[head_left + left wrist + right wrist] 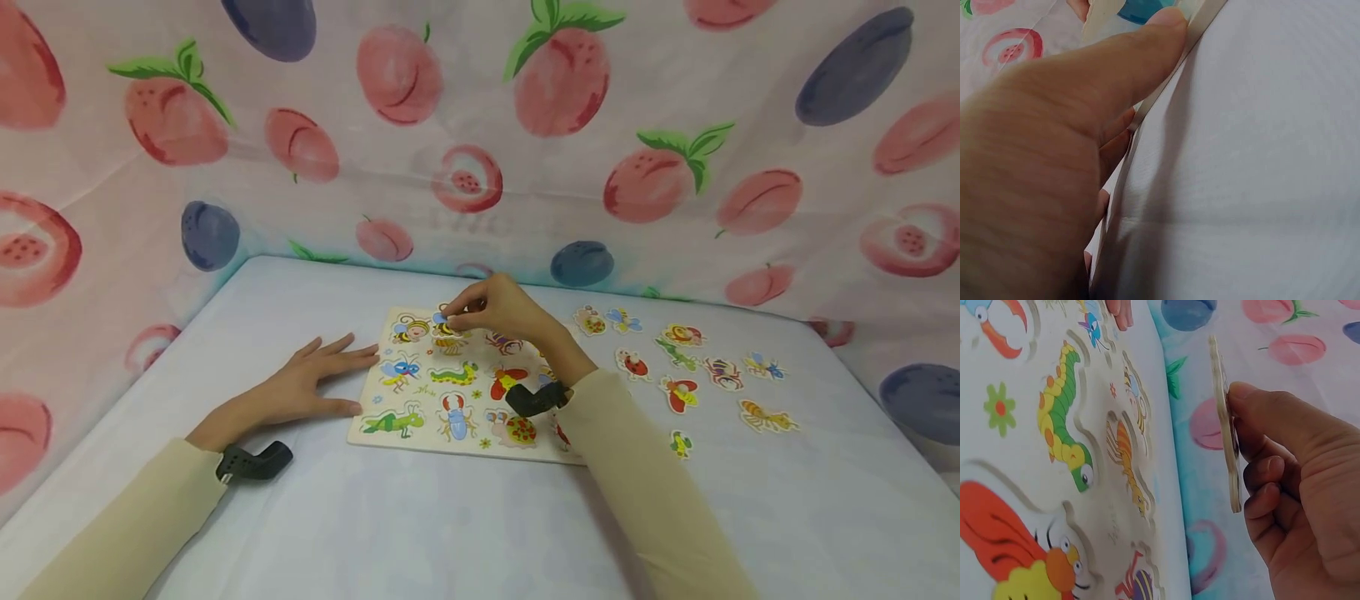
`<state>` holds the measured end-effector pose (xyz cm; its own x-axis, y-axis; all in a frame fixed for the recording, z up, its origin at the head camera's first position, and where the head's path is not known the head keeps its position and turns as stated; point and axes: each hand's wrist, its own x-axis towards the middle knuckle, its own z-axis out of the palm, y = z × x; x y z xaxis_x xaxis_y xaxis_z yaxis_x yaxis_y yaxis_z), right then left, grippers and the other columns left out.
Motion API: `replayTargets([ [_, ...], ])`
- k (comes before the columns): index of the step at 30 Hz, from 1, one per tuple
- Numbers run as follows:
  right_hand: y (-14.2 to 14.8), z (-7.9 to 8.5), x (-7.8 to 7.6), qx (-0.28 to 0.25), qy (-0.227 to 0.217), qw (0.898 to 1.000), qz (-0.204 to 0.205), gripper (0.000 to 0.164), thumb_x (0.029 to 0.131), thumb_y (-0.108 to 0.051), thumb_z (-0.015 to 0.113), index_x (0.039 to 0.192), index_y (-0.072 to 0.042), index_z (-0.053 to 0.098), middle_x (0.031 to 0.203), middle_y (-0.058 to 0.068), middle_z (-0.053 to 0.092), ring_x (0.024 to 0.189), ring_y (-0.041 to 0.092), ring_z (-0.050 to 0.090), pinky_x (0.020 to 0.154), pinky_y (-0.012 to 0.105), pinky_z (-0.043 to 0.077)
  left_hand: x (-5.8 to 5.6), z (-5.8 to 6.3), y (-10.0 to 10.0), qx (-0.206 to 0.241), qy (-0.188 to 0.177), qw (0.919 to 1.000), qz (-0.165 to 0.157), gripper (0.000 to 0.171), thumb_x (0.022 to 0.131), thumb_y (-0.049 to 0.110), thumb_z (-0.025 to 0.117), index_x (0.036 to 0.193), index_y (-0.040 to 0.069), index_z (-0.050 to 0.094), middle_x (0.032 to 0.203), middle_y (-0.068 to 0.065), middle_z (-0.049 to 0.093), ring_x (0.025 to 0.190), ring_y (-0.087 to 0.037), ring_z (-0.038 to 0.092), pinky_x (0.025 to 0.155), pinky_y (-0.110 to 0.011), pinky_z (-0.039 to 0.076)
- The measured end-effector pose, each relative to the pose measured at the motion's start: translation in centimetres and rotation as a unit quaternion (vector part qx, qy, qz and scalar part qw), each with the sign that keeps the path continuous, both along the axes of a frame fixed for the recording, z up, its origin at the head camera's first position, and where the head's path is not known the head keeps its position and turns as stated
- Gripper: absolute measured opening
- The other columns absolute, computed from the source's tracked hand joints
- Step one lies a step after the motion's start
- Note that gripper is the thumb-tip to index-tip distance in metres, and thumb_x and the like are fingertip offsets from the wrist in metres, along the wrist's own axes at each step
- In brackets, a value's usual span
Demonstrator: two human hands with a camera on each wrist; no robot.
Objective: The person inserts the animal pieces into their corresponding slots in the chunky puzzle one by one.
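Note:
My right hand pinches a bee puzzle piece between thumb and fingers, over the back left part of the wooden puzzle board. In the right wrist view the bee piece stands edge-on, raised off the board beside the ant recess. The board shows printed insects in cut recesses, among them a caterpillar and a stag beetle. My left hand lies with fingers spread at the board's left edge. In the left wrist view its thumb presses on the board's rim.
Several loose insect pieces are scattered right of the board, including a ladybug, a snail, a red-winged bug and an ant. A fruit-printed cloth rises behind the white tabletop.

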<state>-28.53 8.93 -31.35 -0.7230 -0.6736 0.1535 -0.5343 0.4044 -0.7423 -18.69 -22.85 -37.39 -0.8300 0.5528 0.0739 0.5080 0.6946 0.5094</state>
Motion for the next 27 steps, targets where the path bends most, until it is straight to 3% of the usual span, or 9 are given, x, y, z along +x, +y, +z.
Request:
replayTargets([
  [4,-0.8,-0.6,-0.3,-0.003,0.011,1.000,0.004,0.013,0.084,-0.019,0.075,0.096,-0.015,0.077,0.096,-0.005,0.071,0.073,0.015,0.064,0.060,0.026,0.049,0.1,0.0,0.0,0.001,0.001,1.0000,0.003,0.073,0.081,0.050,0.071,0.144,0.021,0.046,0.151,0.004,0.037,0.144,-0.031,0.011,0.112,-0.057,-0.002],
  [11,-2.4,-1.3,-0.7,-0.008,-0.005,1.000,-0.006,0.015,0.084,-0.021,0.075,0.097,-0.014,0.077,0.098,-0.004,0.071,0.075,0.018,0.064,0.058,0.026,0.047,0.0,0.1,0.0,0.003,-0.001,1.0000,-0.002,0.073,0.081,0.049,0.071,0.144,0.021,0.046,0.151,0.004,0.037,0.144,-0.032,0.012,0.112,-0.058,-0.001],
  [15,-3.6,-1.7,-0.7,-0.005,-0.005,1.000,-0.012,0.014,0.084,-0.021,0.075,0.096,-0.014,0.077,0.098,-0.004,0.071,0.078,0.013,0.064,0.063,0.025,0.051,0.0,-0.1,-0.3,-0.003,-0.001,1.0000,-0.001,0.073,0.081,0.050,0.071,0.144,0.021,0.046,0.151,0.005,0.036,0.144,-0.031,0.012,0.112,-0.057,-0.001],
  [27,-5.5,-2.6,-0.2,0.042,0.001,0.998,-0.051,0.018,0.087,-0.023,0.072,0.101,-0.013,0.076,0.102,-0.005,0.069,0.082,0.010,0.060,0.067,0.023,0.051,-0.2,-0.4,-0.1,-0.001,0.001,1.0000,-0.006,0.074,0.081,0.050,0.070,0.144,0.022,0.045,0.151,0.006,0.035,0.144,-0.031,0.011,0.112,-0.057,-0.002],
])
